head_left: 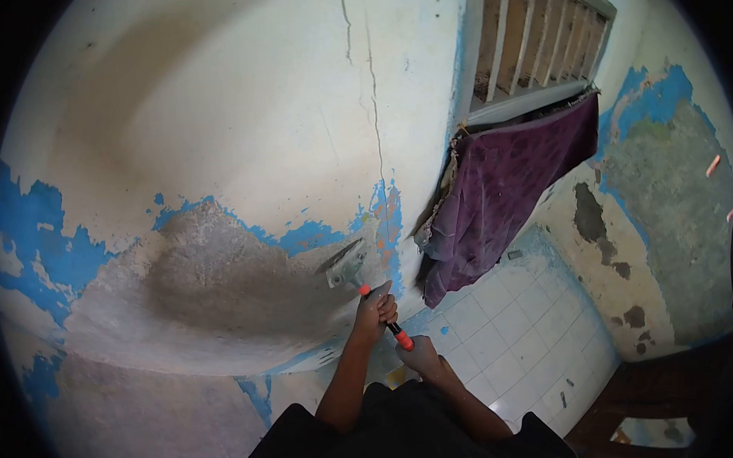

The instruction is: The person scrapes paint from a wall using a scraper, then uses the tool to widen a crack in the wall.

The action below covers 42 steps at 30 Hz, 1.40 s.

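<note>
Both my hands are closed around a long-handled wall scraper point(347, 265) with a wide, dusty metal head and a black and orange-red handle. My left hand point(373, 312) wraps the upper handle just below the head, its thumb lying along the shaft. Lower down, my right hand point(423, 357) grips the orange-red end near my body. The head overlaps the edge of a bare grey patch point(227, 277) on the wall, close to a strip of blue paint point(310, 237). Above it, a crack point(375, 108) runs down the cream-coloured wall point(265, 128).
A purple cloth point(509, 198) hangs below a barred window point(542, 41) to the right. White floor tiles point(509, 315) carry dust and small paint flakes. The right-hand wall point(658, 207) is peeling too. Dark wooden furniture point(659, 401) stands at the lower right.
</note>
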Tool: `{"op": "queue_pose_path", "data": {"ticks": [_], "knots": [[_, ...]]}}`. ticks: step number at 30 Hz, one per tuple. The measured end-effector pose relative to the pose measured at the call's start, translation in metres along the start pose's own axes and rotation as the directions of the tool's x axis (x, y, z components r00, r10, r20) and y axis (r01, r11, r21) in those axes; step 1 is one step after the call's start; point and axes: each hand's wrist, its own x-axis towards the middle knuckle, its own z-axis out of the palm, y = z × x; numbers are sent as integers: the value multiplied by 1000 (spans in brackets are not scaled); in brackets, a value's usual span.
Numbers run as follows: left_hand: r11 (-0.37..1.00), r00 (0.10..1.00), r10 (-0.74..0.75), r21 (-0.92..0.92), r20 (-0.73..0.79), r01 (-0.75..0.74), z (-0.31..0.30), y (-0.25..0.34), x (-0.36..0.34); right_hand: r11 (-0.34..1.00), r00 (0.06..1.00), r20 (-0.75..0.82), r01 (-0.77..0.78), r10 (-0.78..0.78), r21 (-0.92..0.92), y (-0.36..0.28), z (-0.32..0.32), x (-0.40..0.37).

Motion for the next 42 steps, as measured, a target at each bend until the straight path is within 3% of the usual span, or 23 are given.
{"op": "queue_pose_path", "data": {"ticks": [3,6,9,13,16,19,22,26,29,31,34,37,42], "knots": [[1000,997,4,-8,77,-3,-7,6,6,998,1000,-14,-2,3,67,-11,1,2],[985,988,39,158,152,-63,38,47,4,984,993,-87,88,-74,157,-54,-14,8],[981,981,28,185,193,-64,51,60,5,978,983,-146,139,-116,159,-59,-14,8],[993,991,-62,105,122,50,-3,8,16,993,984,-141,113,-106,43,18,23,13],[987,988,-134,105,74,126,-8,2,12,992,991,-90,102,-96,67,33,28,5],[984,991,-65,175,117,44,21,29,16,991,994,-108,38,-24,126,-30,-4,2],[979,986,-4,204,166,-30,52,54,14,969,976,-176,162,-130,188,-65,-23,4],[990,993,10,135,121,-26,25,25,16,987,984,-133,131,-117,98,-34,-15,-1],[995,995,-67,85,71,61,2,5,8,997,994,-76,77,-74,30,-8,-2,-9],[987,994,-55,153,99,39,15,19,4,996,991,-105,81,-77,29,-15,0,-13],[977,987,-1,211,160,-33,46,47,2,970,996,-89,47,-27,237,-71,-25,-21],[974,976,-10,222,219,-40,56,58,3,973,991,-122,86,-61,216,-78,-30,-18],[989,989,-130,79,75,124,-8,-3,5,995,991,-130,55,-43,84,-7,14,-34]]}}
